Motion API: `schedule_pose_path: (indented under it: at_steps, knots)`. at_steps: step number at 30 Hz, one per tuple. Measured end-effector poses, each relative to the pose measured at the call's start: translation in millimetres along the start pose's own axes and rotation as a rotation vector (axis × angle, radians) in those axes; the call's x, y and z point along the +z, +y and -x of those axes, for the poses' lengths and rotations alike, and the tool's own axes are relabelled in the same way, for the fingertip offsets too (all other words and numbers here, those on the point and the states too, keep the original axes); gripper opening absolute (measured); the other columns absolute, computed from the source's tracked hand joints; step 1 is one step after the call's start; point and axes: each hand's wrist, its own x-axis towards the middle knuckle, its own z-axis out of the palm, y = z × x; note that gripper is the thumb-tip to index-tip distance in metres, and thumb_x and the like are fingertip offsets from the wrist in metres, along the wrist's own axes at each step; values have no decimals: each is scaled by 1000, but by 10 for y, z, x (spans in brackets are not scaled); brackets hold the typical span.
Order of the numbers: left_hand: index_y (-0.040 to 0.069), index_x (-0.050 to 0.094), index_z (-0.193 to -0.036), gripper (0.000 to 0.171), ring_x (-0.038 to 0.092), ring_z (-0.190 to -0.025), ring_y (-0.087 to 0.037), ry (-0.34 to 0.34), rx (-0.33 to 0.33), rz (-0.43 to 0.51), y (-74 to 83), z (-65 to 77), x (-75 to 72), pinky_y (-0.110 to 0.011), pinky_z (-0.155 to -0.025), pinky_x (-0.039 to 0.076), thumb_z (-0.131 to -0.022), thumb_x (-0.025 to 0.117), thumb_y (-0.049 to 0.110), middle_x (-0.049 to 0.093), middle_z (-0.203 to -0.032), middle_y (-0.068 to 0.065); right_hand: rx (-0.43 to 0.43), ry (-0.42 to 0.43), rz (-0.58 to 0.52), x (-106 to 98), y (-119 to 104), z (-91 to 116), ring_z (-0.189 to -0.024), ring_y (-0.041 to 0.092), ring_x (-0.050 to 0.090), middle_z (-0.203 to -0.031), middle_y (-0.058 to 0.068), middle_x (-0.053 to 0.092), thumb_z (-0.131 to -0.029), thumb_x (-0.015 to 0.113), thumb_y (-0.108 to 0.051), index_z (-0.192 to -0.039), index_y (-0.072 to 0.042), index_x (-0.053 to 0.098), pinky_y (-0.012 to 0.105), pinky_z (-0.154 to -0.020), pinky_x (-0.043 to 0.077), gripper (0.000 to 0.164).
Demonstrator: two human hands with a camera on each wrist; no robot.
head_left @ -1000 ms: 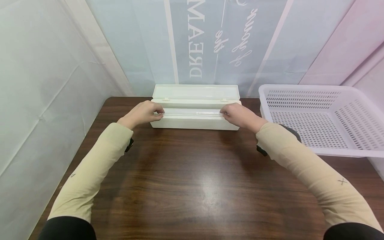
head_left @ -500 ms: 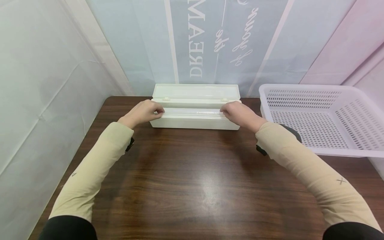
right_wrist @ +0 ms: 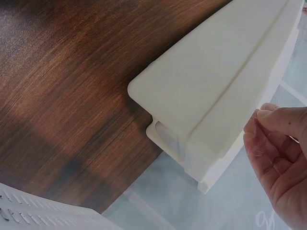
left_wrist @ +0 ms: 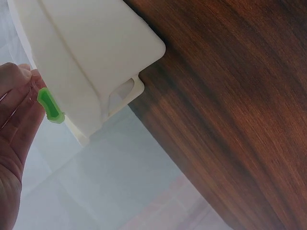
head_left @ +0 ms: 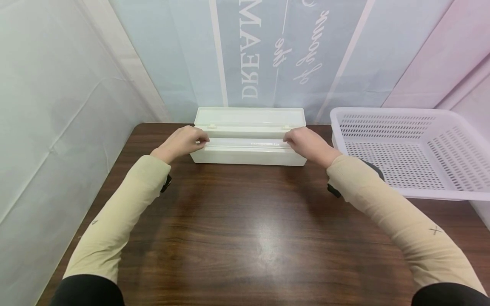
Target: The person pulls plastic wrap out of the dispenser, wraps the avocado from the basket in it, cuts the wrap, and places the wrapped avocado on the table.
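A long white cling film dispenser (head_left: pixel 249 157) stands at the back of the wooden table, its lid (head_left: pixel 250 115) raised behind. A glossy strip of clear cling film (head_left: pixel 245 143) runs along the top between the hands. With thumb and fingers, my left hand (head_left: pixel 180 143) pinches the film at the left end; the left wrist view shows a green slide cutter (left_wrist: pixel 51 106) close by its fingertips. At the other end my right hand (head_left: pixel 309 146) pinches the film's right corner, and thin clear film (right_wrist: pixel 261 143) shows by those fingers in the right wrist view.
A white perforated plastic basket (head_left: pixel 390 165) stands to the right, near the right forearm. Behind the dispenser hangs a pale blue printed backdrop (head_left: pixel 183 55). The dark wooden table (head_left: pixel 229 238) stretches toward the person.
Both hands have risen very slightly, and the right hand has shifted a little to the right. The dispenser and basket stay in place.
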Motion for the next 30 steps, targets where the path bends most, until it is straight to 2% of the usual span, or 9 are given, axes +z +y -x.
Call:
schedule_pose_path:
  at_steps: [10, 18, 25, 30]
  knots:
    - [1, 68, -91, 16, 61, -80, -24, 31, -21, -15, 7, -7, 4, -38, -70, 49, -83, 55, -4, 67, -89, -10, 8, 22, 1, -27, 73, 8, -94, 31, 61, -97, 18, 66, -87, 51, 3, -97, 5, 67, 43, -81, 49, 19]
    - [-3, 66, -95, 20, 59, -81, -25, 43, -34, 5, 16, 0, 4, -38, -72, 48, -81, 53, -10, 66, -90, -14, 23, 38, 5, -56, 148, 15, -82, 26, 60, -88, 14, 66, -84, 50, 5, -89, 2, 68, 41, -72, 48, 19]
    - [-3, 66, -93, 20, 58, -78, -25, 83, -51, -13, -52, 15, 12, -37, -69, 47, -80, 52, -10, 65, -87, -14, 24, 49, 2, -88, 187, 23, -88, 31, 62, -91, 19, 67, -81, 49, 9, -91, 5, 68, 43, -77, 49, 22]
    - [-3, 67, -93, 20, 60, -82, -26, 104, -50, 4, -79, 17, 7, -38, -73, 49, -82, 52, -10, 66, -89, -15, 49, 39, -15, -113, 196, 24, -90, 32, 61, -92, 19, 67, -83, 53, 8, -93, 6, 68, 43, -79, 49, 18]
